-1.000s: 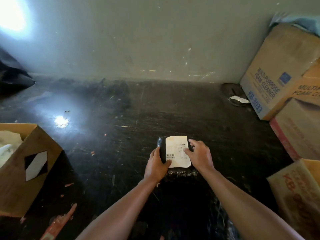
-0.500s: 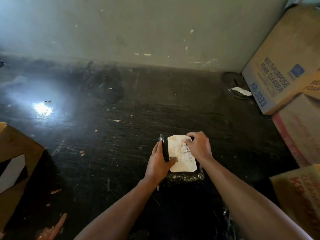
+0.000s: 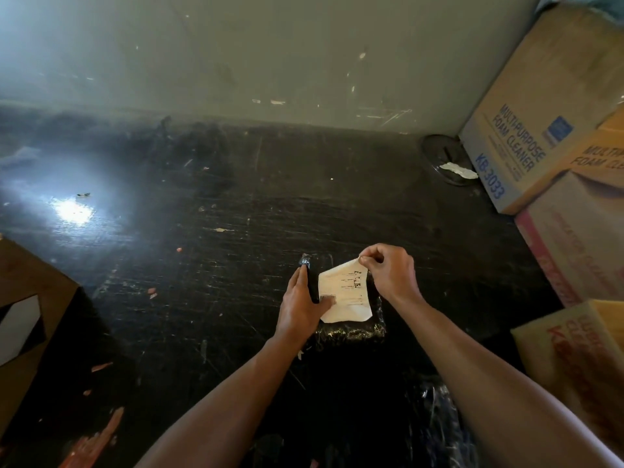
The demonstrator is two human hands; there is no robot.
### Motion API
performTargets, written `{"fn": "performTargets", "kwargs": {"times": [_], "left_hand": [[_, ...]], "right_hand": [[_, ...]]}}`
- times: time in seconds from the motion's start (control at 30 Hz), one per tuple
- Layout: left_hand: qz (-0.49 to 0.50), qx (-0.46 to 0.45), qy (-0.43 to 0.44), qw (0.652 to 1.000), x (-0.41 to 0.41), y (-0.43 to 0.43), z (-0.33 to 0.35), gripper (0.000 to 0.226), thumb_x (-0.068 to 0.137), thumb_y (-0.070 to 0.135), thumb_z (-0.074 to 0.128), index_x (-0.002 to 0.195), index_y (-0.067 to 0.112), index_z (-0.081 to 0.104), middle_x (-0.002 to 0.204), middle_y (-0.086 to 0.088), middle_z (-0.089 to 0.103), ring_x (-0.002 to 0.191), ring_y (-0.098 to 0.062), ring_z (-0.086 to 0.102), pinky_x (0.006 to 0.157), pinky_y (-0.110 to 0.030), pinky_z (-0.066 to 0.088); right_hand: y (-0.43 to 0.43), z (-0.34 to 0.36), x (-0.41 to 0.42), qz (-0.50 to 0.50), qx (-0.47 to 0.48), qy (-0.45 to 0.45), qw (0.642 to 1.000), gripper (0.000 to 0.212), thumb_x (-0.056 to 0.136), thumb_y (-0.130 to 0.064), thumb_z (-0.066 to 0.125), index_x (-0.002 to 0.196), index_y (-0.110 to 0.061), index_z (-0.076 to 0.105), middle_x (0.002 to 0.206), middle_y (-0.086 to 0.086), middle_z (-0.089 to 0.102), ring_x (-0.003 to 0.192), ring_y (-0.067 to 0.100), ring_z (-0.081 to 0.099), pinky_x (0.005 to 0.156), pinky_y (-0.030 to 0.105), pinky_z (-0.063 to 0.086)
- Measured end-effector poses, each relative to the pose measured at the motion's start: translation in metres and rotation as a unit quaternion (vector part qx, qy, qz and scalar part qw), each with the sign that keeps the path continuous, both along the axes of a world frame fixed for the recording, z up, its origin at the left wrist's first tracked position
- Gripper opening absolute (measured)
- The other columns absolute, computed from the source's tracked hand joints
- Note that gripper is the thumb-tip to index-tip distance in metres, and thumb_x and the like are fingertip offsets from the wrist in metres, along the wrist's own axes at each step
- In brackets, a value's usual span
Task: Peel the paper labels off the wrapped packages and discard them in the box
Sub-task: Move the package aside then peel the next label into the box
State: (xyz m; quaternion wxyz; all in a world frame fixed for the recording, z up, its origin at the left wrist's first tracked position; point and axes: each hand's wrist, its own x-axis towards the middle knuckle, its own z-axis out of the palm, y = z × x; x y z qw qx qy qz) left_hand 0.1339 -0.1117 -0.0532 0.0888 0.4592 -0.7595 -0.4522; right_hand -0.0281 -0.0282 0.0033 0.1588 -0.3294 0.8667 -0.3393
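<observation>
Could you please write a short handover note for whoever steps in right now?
Left hand: flat on the package, thumb on the label's near-left corner.
Right hand: pinching the label at its far corner, which is lifted.
Package lies on the dark floor; the box stands to the left.
Done: peel begun.
Left: pull the label off, drop it in the box.

The cardboard box (image 3: 526, 130) at upper right is showing "MULTI-PURPOSE FOAM CLEANER" and "KB-3033"; the paper label (image 3: 347, 295) print is staying unreadable.
</observation>
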Motion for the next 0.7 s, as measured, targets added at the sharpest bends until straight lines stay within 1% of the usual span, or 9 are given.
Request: {"fn": "performTargets", "kwargs": {"times": [0.03, 0.17, 0.23, 0.33, 0.43, 0.5, 0.57, 0.7], "left_hand": [[-0.003, 0.004, -0.004, 1.0, 0.0, -0.001, 0.001, 0.098, 0.082, 0.032, 0.079, 0.158, 0.019, 0.019, 0.161, 0.0, 0.026, 0.147, -0.021, 0.029, 0.115, -0.043, 0.033], [-0.027, -0.015, 0.0, 1.0, 0.004, 0.001, 0.006, 0.1, 0.083, 0.034, 0.078, 0.158, 0.017, 0.015, 0.164, -0.001, 0.019, 0.149, -0.02, 0.021, 0.118, -0.043, 0.025], [-0.061, -0.034, -0.001, 0.998, 0.012, 0.003, 0.007, 0.098, 0.084, 0.035, 0.077, 0.159, 0.017, 0.015, 0.166, 0.003, 0.013, 0.15, -0.018, 0.018, 0.118, -0.043, 0.024], [-0.129, -0.06, -0.009, 0.99, 0.025, 0.005, 0.005, 0.095, 0.083, 0.035, 0.077, 0.158, 0.021, 0.019, 0.166, 0.008, 0.012, 0.151, -0.016, 0.014, 0.118, -0.044, 0.026], [-0.177, -0.069, -0.021, 0.982, 0.031, 0.007, 0.004, 0.099, 0.082, 0.04, 0.077, 0.158, 0.021, 0.016, 0.166, 0.008, 0.01, 0.152, -0.014, 0.006, 0.12, -0.044, 0.019], [-0.192, -0.064, -0.026, 0.979, 0.034, 0.007, 0.002, 0.104, 0.08, 0.042, 0.078, 0.159, 0.021, 0.014, 0.166, 0.008, 0.008, 0.152, -0.015, 0.003, 0.121, -0.045, 0.018], [-0.205, -0.062, -0.026, 0.977, 0.035, 0.006, 0.001, 0.108, 0.078, 0.043, 0.08, 0.159, 0.022, 0.012, 0.166, 0.008, 0.008, 0.153, -0.016, 0.004, 0.121, -0.045, 0.018], [-0.214, -0.059, -0.035, 0.975, 0.036, 0.006, 0.001, 0.109, 0.078, 0.041, 0.081, 0.159, 0.021, 0.011, 0.166, 0.006, 0.006, 0.152, -0.015, 0.002, 0.12, -0.042, 0.015]], "right_hand": [[0.003, 0.004, -0.001, -0.003, -0.008, -0.008, 1.0, 0.004, 0.092, -0.015, 0.069, 0.095, -0.016, 0.072, 0.097, -0.006, 0.07, 0.092, 0.007, 0.065, 0.064, 0.017, 0.051], [0.013, 0.013, 0.002, 0.01, -0.011, -0.006, 1.0, 0.006, 0.091, -0.014, 0.07, 0.097, -0.015, 0.072, 0.097, -0.005, 0.07, 0.091, 0.006, 0.064, 0.061, 0.014, 0.048], [0.016, 0.015, 0.004, 0.013, -0.021, -0.012, 1.0, 0.005, 0.091, -0.014, 0.07, 0.096, -0.015, 0.071, 0.097, -0.005, 0.07, 0.091, 0.006, 0.065, 0.062, 0.015, 0.049], [0.018, 0.018, 0.007, 0.013, -0.034, -0.014, 0.999, 0.002, 0.092, -0.014, 0.069, 0.093, -0.015, 0.071, 0.093, -0.006, 0.071, 0.09, 0.007, 0.066, 0.063, 0.016, 0.05], [0.018, 0.021, 0.01, 0.008, -0.039, -0.022, 0.999, 0.002, 0.092, -0.015, 0.069, 0.092, -0.015, 0.071, 0.093, -0.005, 0.071, 0.091, 0.008, 0.066, 0.067, 0.021, 0.054], [0.019, 0.022, 0.011, 0.008, -0.038, -0.022, 0.999, 0.002, 0.092, -0.015, 0.069, 0.092, -0.015, 0.071, 0.094, -0.005, 0.071, 0.093, 0.009, 0.066, 0.067, 0.021, 0.055], [0.02, 0.023, 0.013, 0.006, -0.039, -0.015, 0.999, 0.003, 0.092, -0.015, 0.069, 0.093, -0.014, 0.071, 0.095, -0.003, 0.071, 0.094, 0.009, 0.066, 0.067, 0.021, 0.055], [0.024, 0.027, 0.014, 0.001, -0.041, -0.003, 0.999, 0.004, 0.093, -0.014, 0.068, 0.093, -0.013, 0.072, 0.096, -0.002, 0.071, 0.096, 0.011, 0.066, 0.071, 0.024, 0.058]]}}
